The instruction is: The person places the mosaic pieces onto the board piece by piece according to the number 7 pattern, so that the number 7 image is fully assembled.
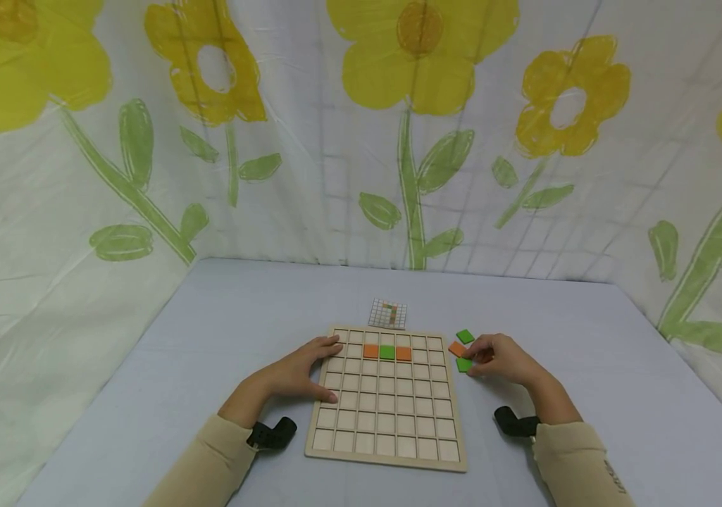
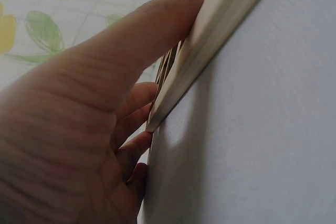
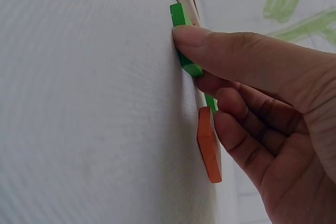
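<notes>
A wooden grid board [image 1: 394, 461] lies on the table, with an orange tile [image 1: 370, 351], a green tile [image 1: 387, 352] and another orange tile [image 1: 403, 353] side by side in its second row from the far edge. My left hand [image 1: 297, 370] rests on the board's left edge, thumb and fingers spread and fairly straight. To the right of the board, my right hand [image 1: 503, 359] pinches a loose green tile [image 3: 186, 65]; the thumb lies on its side, and the index fingertip is mostly hidden behind it. Close to these fingers lies an orange tile [image 3: 210, 148].
Beyond the pinched tile, another green tile [image 1: 465, 336] lies on the table [image 1: 259, 296]. A small card [image 1: 388, 314] with a coloured grid pattern sits at the board's far edge. A flower-printed curtain [image 1: 297, 211] hangs behind the table.
</notes>
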Action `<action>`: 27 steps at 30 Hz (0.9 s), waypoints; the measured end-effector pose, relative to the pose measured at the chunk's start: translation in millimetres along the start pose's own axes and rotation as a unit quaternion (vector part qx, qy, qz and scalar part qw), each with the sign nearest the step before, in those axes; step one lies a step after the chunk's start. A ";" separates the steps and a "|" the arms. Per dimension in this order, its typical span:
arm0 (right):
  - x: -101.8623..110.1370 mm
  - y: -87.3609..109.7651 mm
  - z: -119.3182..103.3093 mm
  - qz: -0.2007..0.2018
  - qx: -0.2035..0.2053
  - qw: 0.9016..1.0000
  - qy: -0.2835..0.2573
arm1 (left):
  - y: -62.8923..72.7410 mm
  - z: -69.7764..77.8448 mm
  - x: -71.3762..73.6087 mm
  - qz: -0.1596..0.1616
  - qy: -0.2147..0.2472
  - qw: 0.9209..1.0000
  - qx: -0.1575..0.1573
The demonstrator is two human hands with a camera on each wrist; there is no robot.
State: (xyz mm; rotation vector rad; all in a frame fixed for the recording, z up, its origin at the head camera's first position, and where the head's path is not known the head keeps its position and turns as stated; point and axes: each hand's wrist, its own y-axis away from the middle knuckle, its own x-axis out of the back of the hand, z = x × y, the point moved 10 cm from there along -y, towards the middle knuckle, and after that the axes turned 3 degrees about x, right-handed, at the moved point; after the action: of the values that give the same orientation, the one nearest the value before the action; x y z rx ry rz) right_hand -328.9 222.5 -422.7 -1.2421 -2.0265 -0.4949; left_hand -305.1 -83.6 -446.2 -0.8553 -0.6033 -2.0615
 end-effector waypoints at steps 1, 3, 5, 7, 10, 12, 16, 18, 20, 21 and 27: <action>0.0 0.0 0.0 0.000 0.000 1.000 0.001 | 0.1 0.1 0.0 0.000 0.000 1.000 0.000; 0.1 0.2 0.4 0.000 -0.001 1.000 0.003 | 0.2 0.4 -0.1 0.000 0.001 1.000 -0.001; 0.1 0.6 0.5 -0.002 -0.001 1.000 0.004 | 0.4 0.9 -0.1 -0.001 0.002 1.000 -0.001; 0.0 1.1 0.5 -0.004 -0.001 1.000 0.005 | 0.5 1.5 -0.1 -0.001 0.003 1.000 -0.002; -0.2 1.7 0.1 -0.007 0.002 1.000 0.006 | 0.5 1.9 -0.2 -0.001 0.003 1.000 -0.002; -0.1 1.8 -0.5 -0.008 0.005 1.000 0.006 | 0.6 1.6 -0.2 -0.001 0.004 1.000 -0.001; -0.6 1.6 -2.0 -0.009 0.014 1.000 0.005 | 0.7 0.8 0.0 -0.001 0.007 1.000 0.003; -0.7 1.4 -2.9 -0.009 0.018 1.000 0.008 | 0.6 0.3 0.1 -0.002 0.009 1.000 0.004; -0.6 1.4 -3.6 -0.008 0.020 1.000 0.011 | 0.2 -0.2 0.2 -0.001 0.008 1.000 0.004; -0.4 1.3 -4.0 -0.006 0.021 1.000 0.014 | -0.2 -0.5 0.3 -0.001 0.006 1.000 0.003; 3.4 0.1 -5.1 0.007 0.017 0.999 0.045 | -0.8 -2.8 0.2 0.000 -0.004 1.000 0.004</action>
State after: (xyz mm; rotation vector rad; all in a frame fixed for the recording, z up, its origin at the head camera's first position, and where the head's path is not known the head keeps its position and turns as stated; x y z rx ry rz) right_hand -328.0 221.4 -416.7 -1.1923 -1.9410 -0.4997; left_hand -306.9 -85.1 -448.0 -0.8595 -0.6157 -2.0561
